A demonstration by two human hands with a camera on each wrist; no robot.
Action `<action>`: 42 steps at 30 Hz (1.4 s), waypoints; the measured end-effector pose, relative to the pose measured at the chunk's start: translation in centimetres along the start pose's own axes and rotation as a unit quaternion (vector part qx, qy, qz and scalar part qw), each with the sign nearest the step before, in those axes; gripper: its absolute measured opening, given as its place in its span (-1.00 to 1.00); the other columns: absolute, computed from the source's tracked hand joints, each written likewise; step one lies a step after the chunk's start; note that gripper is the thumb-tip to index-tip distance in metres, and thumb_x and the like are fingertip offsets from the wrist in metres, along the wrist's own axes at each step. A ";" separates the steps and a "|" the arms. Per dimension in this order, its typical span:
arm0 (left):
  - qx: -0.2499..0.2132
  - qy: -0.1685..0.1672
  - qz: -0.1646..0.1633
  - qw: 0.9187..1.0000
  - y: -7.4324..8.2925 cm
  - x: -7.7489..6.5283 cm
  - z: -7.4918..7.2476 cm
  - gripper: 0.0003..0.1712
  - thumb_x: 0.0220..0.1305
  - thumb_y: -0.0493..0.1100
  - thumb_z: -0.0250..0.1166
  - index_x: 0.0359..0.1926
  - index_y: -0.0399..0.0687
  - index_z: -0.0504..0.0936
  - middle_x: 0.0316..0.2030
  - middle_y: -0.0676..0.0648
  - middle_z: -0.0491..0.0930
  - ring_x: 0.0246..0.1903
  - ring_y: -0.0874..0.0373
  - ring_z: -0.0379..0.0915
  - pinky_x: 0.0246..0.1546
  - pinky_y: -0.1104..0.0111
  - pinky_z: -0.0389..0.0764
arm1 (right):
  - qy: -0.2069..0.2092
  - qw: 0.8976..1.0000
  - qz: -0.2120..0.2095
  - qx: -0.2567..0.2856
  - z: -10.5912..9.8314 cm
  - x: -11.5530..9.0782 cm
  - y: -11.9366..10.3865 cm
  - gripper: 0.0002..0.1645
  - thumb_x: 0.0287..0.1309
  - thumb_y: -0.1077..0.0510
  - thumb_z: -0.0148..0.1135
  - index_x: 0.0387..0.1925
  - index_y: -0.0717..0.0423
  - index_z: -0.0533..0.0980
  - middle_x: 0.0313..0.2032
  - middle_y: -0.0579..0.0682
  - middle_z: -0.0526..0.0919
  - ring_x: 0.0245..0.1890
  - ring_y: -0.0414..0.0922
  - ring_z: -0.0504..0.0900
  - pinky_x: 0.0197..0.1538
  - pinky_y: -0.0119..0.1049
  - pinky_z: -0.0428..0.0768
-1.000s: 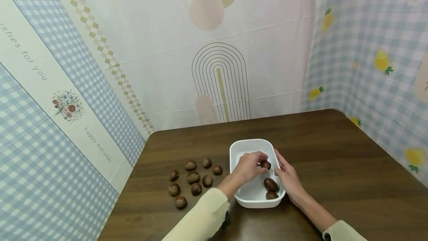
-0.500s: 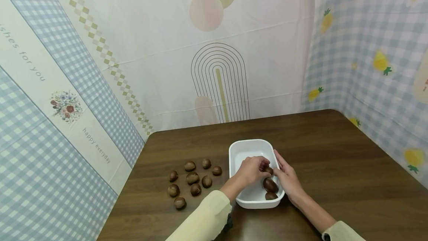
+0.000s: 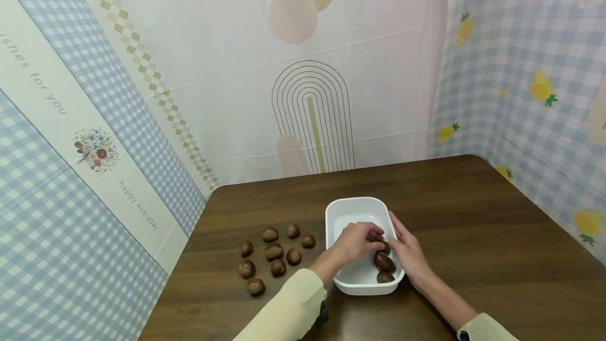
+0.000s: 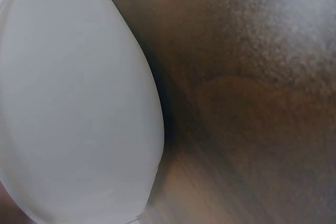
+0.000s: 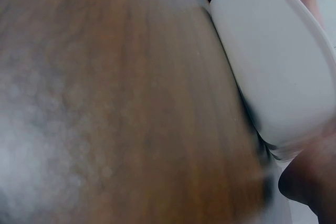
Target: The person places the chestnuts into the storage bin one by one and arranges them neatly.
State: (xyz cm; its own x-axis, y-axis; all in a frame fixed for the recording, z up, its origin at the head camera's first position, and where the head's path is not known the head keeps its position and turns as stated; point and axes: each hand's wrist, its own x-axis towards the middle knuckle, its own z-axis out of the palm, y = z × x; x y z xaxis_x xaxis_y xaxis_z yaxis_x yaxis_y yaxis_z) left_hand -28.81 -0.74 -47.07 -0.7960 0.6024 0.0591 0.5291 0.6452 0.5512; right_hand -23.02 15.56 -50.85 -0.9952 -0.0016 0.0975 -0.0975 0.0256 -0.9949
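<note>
A white rectangular container (image 3: pixel 335 214) stands on the table. Inside it, my left hand (image 3: pixel 356 242) reaches over the left wall with fingers bent and pinches a chestnut (image 3: pixel 385 247), which the fingertips partly cover. Two more chestnuts lie along the right wall, the larger chestnut (image 3: pixel 384 262) right beside the pinched one and another chestnut (image 3: pixel 385 277) at the near corner. My right hand (image 3: pixel 411 257) grips the container's right rim, thumb at the edge and fingers along the outside. The container's outer wall (image 4: pixel 79 103) fills much of the left wrist view.
To the left of the container, several loose chestnuts (image 3: pixel 273 251) are spread over the brown wooden table (image 3: pixel 435 188). A white patterned cloth (image 3: pixel 227 67) hangs behind the table, and checked cloths hang at both sides.
My left hand has brought the pinched chestnut slightly nearer to me, down against the larger chestnut in the container. The right hand keeps its grip on the rim.
</note>
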 end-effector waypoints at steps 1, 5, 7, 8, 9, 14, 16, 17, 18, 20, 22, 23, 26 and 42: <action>0.000 -0.001 -0.001 1.000 0.0 0.0 0.0 -0.70 0.38 -0.13 0.50 0.08 -0.08 0.77 -0.16 0.09 0.83 -0.12 0.41 0.69 0.12 0.48 0.51 | 0.000 1.000 0.000 -0.001 0.0 0.0 0.0 -0.11 0.42 0.47 -0.08 0.70 0.18 -0.04 0.65 0.20 0.00 0.62 0.10 0.00 0.21 -0.75 0.24; 0.006 0.003 0.000 1.000 0.0 0.1 -0.1 -0.70 0.41 -0.12 0.48 0.10 -0.08 0.77 -0.14 0.10 0.82 -0.12 0.43 0.68 0.08 0.52 0.53 | 0.001 1.000 -0.002 0.001 -0.1 0.0 0.1 -0.11 0.41 0.48 -0.09 0.70 0.20 -0.03 0.65 0.19 0.01 0.62 0.10 0.01 0.20 -0.76 0.24; 0.012 0.008 0.003 1.000 -0.1 0.2 -0.4 -0.69 0.44 -0.12 0.45 0.14 -0.08 0.76 -0.10 0.10 0.82 -0.10 0.43 0.68 0.08 0.54 0.54 | 0.002 1.000 -0.004 0.005 -0.1 0.0 0.0 -0.11 0.40 0.49 -0.10 0.69 0.20 -0.03 0.65 0.19 0.01 0.62 0.10 0.02 0.21 -0.75 0.24; 0.015 0.011 0.005 1.000 -0.1 0.3 -0.7 -0.68 0.45 -0.13 0.44 0.15 -0.09 0.75 -0.08 0.09 0.81 -0.10 0.43 0.68 0.09 0.53 0.53 | 0.003 1.000 -0.003 0.006 -0.1 0.0 0.0 -0.10 0.40 0.49 -0.10 0.69 0.20 -0.03 0.65 0.18 0.01 0.62 0.09 0.01 0.23 -0.74 0.24; 0.017 0.016 0.007 1.000 -0.1 0.3 -0.9 -0.68 0.45 -0.13 0.43 0.16 -0.09 0.74 -0.07 0.08 0.81 -0.09 0.42 0.69 0.08 0.53 0.55 | 0.003 1.000 -0.002 0.004 -0.1 0.0 0.0 -0.10 0.39 0.49 -0.11 0.69 0.20 -0.03 0.66 0.18 0.00 0.62 0.09 0.01 0.23 -0.74 0.23; -0.001 0.045 0.013 0.999 -0.7 0.5 -3.0 -0.67 0.48 -0.18 0.40 0.18 -0.17 0.72 -0.01 0.00 0.80 -0.06 0.32 0.71 0.02 0.55 0.61 | 0.005 1.000 0.019 0.000 -0.2 0.1 0.0 -0.09 0.40 0.47 -0.12 0.71 0.13 -0.04 0.67 0.14 -0.02 0.63 0.05 0.01 0.21 -0.75 0.26; -0.011 0.063 0.014 0.998 -1.2 0.5 -3.9 -0.67 0.50 -0.19 0.39 0.19 -0.19 0.71 0.01 -0.03 0.80 -0.04 0.26 0.72 -0.01 0.55 0.64 | 0.004 1.000 0.027 0.000 -0.2 0.2 -0.1 -0.09 0.41 0.46 -0.12 0.71 0.10 -0.04 0.67 0.12 -0.02 0.63 0.03 0.01 0.24 -0.72 0.26; -0.016 0.072 0.014 0.997 -1.6 0.5 -4.4 -0.67 0.50 -0.19 0.38 0.20 -0.20 0.71 0.02 -0.04 0.79 -0.02 0.24 0.73 0.01 0.53 0.65 | 0.003 1.000 0.030 -0.001 -0.2 0.2 -0.1 -0.09 0.42 0.46 -0.13 0.72 0.09 -0.05 0.67 0.11 -0.03 0.63 0.02 0.00 0.29 -0.68 0.26; -0.022 0.080 0.012 0.996 -2.0 0.4 -4.8 -0.66 0.51 -0.19 0.37 0.21 -0.20 0.70 0.03 -0.04 0.79 -0.01 0.22 0.73 0.02 0.51 0.65 | 0.003 0.999 0.033 -0.003 -0.2 0.2 -0.1 -0.09 0.42 0.45 -0.13 0.72 0.08 -0.05 0.68 0.09 -0.04 0.64 0.01 -0.01 0.34 -0.63 0.24; -0.033 0.096 0.006 0.995 -2.8 0.2 -5.7 -0.65 0.52 -0.18 0.36 0.22 -0.20 0.70 0.05 -0.04 0.78 0.03 0.18 0.72 0.05 0.46 0.67 | 0.000 0.999 0.037 -0.002 -0.2 0.2 -0.1 -0.09 0.43 0.44 -0.14 0.72 0.06 -0.06 0.68 0.07 -0.05 0.64 -0.02 -0.03 0.41 -0.55 0.18; -0.042 0.110 -0.004 0.993 -3.9 -0.1 -6.6 -0.65 0.53 -0.17 0.35 0.24 -0.17 0.69 0.06 -0.04 0.78 0.04 0.16 0.72 0.07 0.41 0.68 | -0.002 0.999 0.039 0.000 -0.2 0.2 -0.1 -0.09 0.43 0.44 -0.14 0.72 0.06 -0.07 0.68 0.06 -0.05 0.65 -0.02 -0.04 0.43 -0.53 0.17; -0.047 0.117 -0.006 0.992 -4.4 -0.3 -7.1 -0.65 0.53 -0.18 0.35 0.24 -0.18 0.69 0.07 -0.05 0.78 0.05 0.15 0.72 0.09 0.38 0.68 | -0.004 0.999 0.039 0.002 -0.2 0.2 -0.1 -0.09 0.43 0.44 -0.15 0.72 0.06 -0.07 0.68 0.06 -0.05 0.65 -0.02 -0.04 0.41 -0.55 0.18; -0.055 0.142 -0.013 0.988 -6.0 -1.1 -8.3 -0.65 0.52 -0.19 0.36 0.24 -0.18 0.69 0.08 -0.07 0.77 0.06 0.09 0.72 0.10 0.31 0.69 | -0.006 0.999 0.038 0.005 -0.2 0.1 0.0 -0.08 0.43 0.45 -0.15 0.72 0.05 -0.07 0.68 0.05 -0.05 0.65 -0.02 -0.05 0.32 -0.65 0.22; -0.035 0.232 -0.037 0.971 -12.0 -5.3 -9.8 -0.44 0.45 -0.23 0.43 0.39 -0.24 0.56 0.27 -0.20 0.65 0.25 -0.11 0.61 0.24 0.11 0.63 | -0.008 0.999 0.042 0.002 -0.3 0.0 -0.1 -0.07 0.43 0.45 -0.16 0.73 0.04 -0.09 0.69 0.01 -0.08 0.65 -0.04 -0.07 0.48 -0.44 0.12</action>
State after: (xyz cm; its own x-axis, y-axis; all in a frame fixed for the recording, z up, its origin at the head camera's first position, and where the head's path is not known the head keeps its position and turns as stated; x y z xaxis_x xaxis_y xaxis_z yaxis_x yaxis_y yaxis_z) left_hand -33.84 -16.29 -45.87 -0.8865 0.2677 0.3773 0.4569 0.6354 0.6225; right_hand -23.03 15.83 -50.78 -0.9998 -0.0158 0.0137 -0.0141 0.0231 -0.9996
